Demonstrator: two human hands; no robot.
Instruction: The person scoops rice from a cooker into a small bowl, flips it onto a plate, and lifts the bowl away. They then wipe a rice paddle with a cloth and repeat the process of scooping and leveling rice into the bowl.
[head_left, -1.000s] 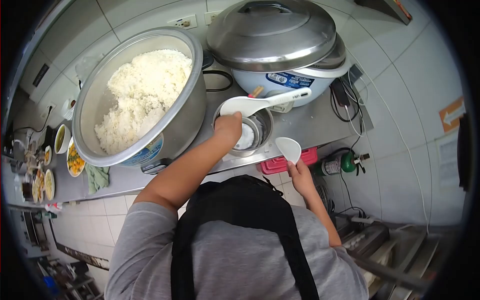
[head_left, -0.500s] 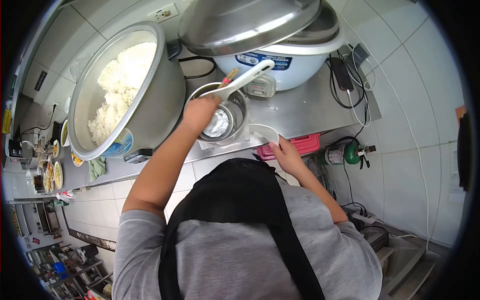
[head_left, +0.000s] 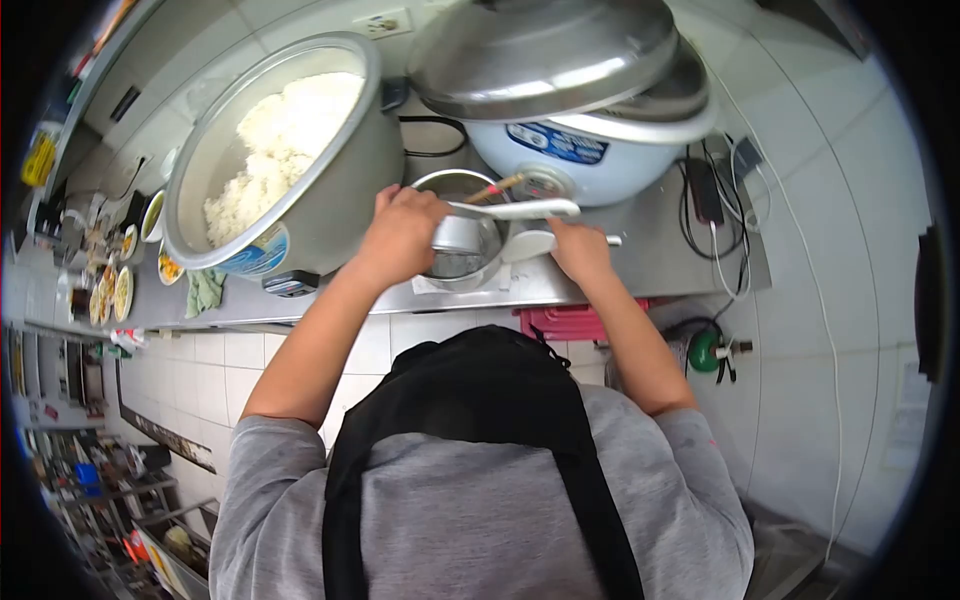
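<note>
My left hand (head_left: 400, 235) grips one end of a long white rice paddle (head_left: 525, 209) that lies across the top of a small steel container (head_left: 452, 268) on the steel counter (head_left: 660, 260). A smaller metal cup (head_left: 458, 235) sits inside the container, just under my fingers. My right hand (head_left: 580, 250) holds a second white scoop (head_left: 528, 243) at the container's right rim. A large open pot of cooked white rice (head_left: 285, 140) stands to the left, and a white rice cooker (head_left: 585, 150) with a steel lid (head_left: 545, 50) stands behind.
Cables and a plug block (head_left: 715, 195) lie on the counter's right end. A red box (head_left: 575, 322) sits under the counter, a green-topped gas canister (head_left: 708, 350) beside it. Plates of food (head_left: 115, 290) and a green cloth (head_left: 205, 290) line the far left.
My right hand rose from below the counter edge up to the container's right rim with the white scoop. The paddle in my left hand swung down and now lies level across the container.
</note>
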